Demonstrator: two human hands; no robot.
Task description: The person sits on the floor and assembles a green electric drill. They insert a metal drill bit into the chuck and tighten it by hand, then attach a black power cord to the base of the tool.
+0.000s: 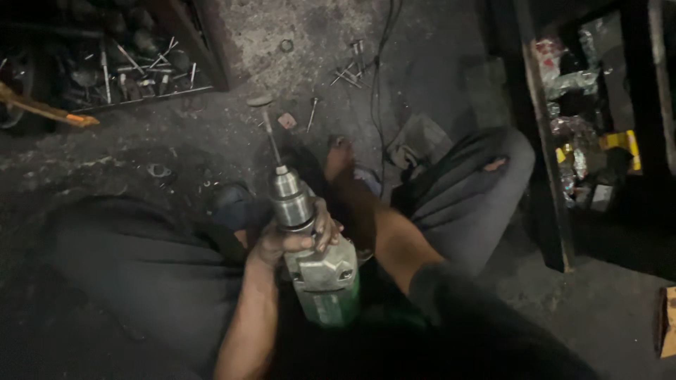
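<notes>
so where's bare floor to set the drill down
Bare floor lies left of the loose bolts, below the parts tray, and lower right beside the dark shelf. It is crowded around the drill, the left hand and the knees.

Dim scene, weak light from above, deep shadows at edges, soft grainy blur

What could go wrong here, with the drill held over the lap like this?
1. The left hand wraps the drill right below the chuck; if it spins, fingers may get caught.
2. The long bit points past a bare foot, so a slip could injure it.
3. A cable and loose bits lie on the dim floor and may snag.
</notes>
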